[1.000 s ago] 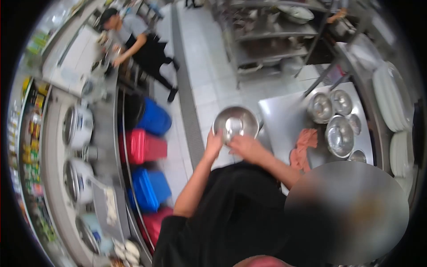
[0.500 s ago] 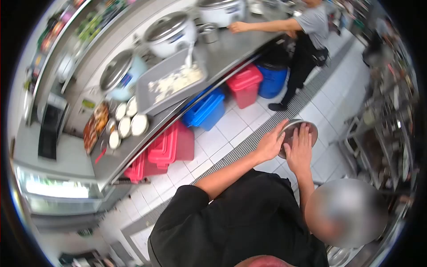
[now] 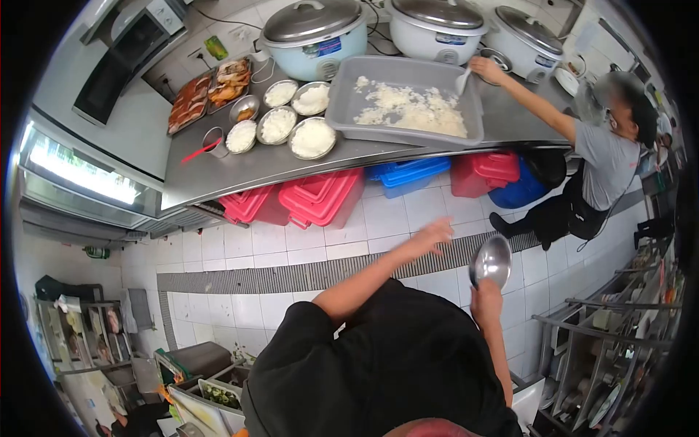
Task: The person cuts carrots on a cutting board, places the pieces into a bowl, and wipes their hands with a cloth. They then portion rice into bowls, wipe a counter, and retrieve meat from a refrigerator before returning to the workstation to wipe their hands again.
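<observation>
My right hand (image 3: 486, 297) grips the edge of a shiny metal bowl (image 3: 492, 261), which is tilted so its inside shows. My left hand (image 3: 435, 237) is held out over the floor to the left of the bowl, fingers apart and slightly blurred, with nothing in it. Beyond both hands, a grey tub (image 3: 349, 130) of white rice (image 3: 411, 109) rests on the steel counter (image 3: 280, 166). Several metal bowls filled with rice (image 3: 313, 138) stand left of the tub. A co-worker's hand (image 3: 489, 70) is at the white scoop (image 3: 463, 81) in the tub.
A co-worker in a grey shirt (image 3: 611, 164) stands at the counter's right. Large rice cookers (image 3: 313, 45) line the back, with trays of meat (image 3: 191, 103) at the left. Red bins (image 3: 324, 197) and a blue bin (image 3: 409, 175) sit underneath. A rack (image 3: 582, 364) stands at lower right.
My left hand has come off the bowl, which stays in my right hand. The view has turned towards the counter. The co-worker's hand has moved to the scoop.
</observation>
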`<state>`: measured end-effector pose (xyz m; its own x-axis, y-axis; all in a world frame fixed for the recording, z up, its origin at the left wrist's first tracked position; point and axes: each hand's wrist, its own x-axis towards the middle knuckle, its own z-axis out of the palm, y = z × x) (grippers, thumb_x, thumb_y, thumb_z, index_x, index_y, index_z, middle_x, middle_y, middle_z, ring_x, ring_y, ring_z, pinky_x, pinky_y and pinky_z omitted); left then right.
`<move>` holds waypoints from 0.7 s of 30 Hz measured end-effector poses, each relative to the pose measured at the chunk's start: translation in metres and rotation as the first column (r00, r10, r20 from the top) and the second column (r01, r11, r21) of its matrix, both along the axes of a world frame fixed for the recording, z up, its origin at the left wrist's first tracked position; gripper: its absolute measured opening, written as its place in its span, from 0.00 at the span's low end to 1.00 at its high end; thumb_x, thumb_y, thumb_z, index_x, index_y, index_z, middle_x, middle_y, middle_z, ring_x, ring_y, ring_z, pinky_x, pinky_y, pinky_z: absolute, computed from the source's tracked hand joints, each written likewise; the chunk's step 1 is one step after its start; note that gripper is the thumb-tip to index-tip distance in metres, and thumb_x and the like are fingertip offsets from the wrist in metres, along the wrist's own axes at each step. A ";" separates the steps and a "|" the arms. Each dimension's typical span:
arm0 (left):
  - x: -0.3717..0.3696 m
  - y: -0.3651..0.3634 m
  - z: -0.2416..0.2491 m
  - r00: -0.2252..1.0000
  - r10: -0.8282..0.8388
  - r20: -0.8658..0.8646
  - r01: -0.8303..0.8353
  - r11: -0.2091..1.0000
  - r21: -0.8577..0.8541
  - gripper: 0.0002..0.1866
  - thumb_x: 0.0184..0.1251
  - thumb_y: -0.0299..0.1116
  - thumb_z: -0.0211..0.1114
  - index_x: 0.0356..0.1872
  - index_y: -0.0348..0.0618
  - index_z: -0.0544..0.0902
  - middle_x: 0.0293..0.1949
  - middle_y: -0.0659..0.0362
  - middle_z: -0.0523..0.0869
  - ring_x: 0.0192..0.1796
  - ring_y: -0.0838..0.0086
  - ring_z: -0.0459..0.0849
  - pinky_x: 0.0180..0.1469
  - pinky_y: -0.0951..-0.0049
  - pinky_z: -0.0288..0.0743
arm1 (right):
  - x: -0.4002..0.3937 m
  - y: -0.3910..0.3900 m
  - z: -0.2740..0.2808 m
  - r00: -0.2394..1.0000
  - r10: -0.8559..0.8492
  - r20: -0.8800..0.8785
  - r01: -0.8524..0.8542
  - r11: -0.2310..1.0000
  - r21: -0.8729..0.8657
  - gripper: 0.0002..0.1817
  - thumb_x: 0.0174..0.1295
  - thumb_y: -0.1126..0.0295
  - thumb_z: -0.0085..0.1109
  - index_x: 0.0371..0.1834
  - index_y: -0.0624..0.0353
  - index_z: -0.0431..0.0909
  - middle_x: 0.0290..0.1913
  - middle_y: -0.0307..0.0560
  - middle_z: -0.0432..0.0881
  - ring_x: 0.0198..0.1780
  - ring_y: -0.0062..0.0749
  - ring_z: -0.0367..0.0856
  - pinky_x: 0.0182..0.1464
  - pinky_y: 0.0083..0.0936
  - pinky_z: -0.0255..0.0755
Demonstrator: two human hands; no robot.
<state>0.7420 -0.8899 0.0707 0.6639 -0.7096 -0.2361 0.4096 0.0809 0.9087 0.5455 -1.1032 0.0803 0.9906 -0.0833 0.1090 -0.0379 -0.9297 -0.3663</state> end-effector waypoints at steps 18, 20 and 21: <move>0.226 0.254 -0.097 -0.019 0.725 0.688 -0.944 -0.241 0.227 0.34 0.64 0.41 0.66 0.66 0.31 0.67 0.57 0.38 0.73 0.59 0.44 0.73 0.62 0.47 0.69 | -0.447 -0.030 -0.091 -0.148 -0.989 -0.016 0.857 -0.120 -0.502 0.36 0.60 0.67 0.57 0.73 0.68 0.62 0.38 0.60 0.86 0.36 0.59 0.86 0.39 0.44 0.82; 0.223 0.246 -0.091 -0.021 0.656 0.755 -0.931 -0.288 0.224 0.32 0.63 0.39 0.67 0.63 0.31 0.69 0.57 0.36 0.74 0.59 0.43 0.73 0.63 0.49 0.67 | -0.460 -0.019 -0.092 -0.172 -0.982 -0.072 0.834 -0.106 -0.542 0.36 0.61 0.66 0.57 0.73 0.67 0.61 0.37 0.60 0.86 0.36 0.59 0.86 0.39 0.44 0.82; 0.220 0.243 -0.085 -0.016 0.582 0.813 -0.919 -0.328 0.217 0.30 0.62 0.38 0.67 0.61 0.30 0.71 0.57 0.35 0.74 0.60 0.42 0.72 0.63 0.51 0.66 | -0.465 -0.015 -0.091 -0.176 -0.979 -0.098 0.826 -0.093 -0.556 0.36 0.61 0.66 0.56 0.73 0.67 0.61 0.37 0.60 0.86 0.36 0.59 0.86 0.39 0.44 0.82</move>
<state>0.9620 -0.6474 -0.0140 0.5490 0.7948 0.2585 0.2762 -0.4644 0.8415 0.0801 -1.1186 -0.0111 -0.1849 -0.9820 0.0388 -0.9574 0.1889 0.2186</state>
